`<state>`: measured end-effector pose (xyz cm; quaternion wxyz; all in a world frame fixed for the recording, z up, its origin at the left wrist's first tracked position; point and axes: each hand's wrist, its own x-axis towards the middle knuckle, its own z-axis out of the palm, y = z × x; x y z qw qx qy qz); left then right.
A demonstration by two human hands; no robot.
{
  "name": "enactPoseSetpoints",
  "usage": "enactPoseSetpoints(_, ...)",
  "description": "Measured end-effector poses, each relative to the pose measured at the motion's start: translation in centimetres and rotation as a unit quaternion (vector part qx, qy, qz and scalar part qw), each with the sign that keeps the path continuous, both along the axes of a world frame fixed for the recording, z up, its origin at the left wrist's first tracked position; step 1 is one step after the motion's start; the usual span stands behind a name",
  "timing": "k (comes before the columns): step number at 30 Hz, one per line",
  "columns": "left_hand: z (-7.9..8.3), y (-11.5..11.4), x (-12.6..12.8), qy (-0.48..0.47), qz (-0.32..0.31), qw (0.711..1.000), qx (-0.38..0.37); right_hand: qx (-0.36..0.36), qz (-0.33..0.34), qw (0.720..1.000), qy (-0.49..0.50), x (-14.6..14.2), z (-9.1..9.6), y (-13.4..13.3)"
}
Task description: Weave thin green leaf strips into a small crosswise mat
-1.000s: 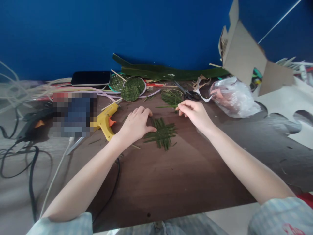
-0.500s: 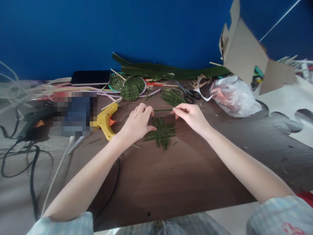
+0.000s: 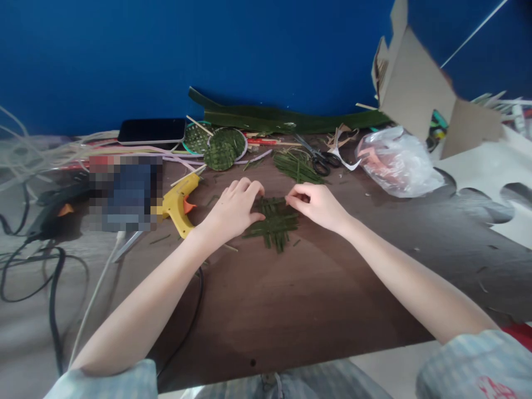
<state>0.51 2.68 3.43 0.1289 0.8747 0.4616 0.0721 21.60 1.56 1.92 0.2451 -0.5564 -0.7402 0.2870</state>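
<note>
Brought the right hand [image 3: 316,204] down since half a second ago in the head view, carrying a thin green strip [image 3: 276,198] to the far edge of the woven leaf mat [image 3: 274,223]. Pinches the strip's end between right thumb and forefinger. Keeps the left hand [image 3: 238,208] at the mat's left side, with thumb and forefinger spread; cannot tell any hold of its fingertips on the strip. Has the mat flat on the brown table [image 3: 291,310], between both hands. Beyond, a bundle of loose strips [image 3: 297,165]; at left, a yellow glue gun [image 3: 178,206].
</note>
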Motion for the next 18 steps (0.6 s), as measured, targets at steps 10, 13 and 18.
enactPoseSetpoints(10,0.39,-0.31,-0.03,0.011,0.005,0.999,-0.035,-0.003,0.012,1.000,-0.014,-0.08,0.22,-0.13)
enactPoseSetpoints(13,0.46,-0.31,0.13,0.012,0.021,1.000,-0.005,-0.005,0.011,1.000,-0.012,0.12,0.20,-0.06)
enactPoseSetpoints(18,0.26,-0.18,0.14,-0.021,0.008,0.999,-0.040,-0.007,0.013,1.000,-0.023,0.15,0.34,-0.02)
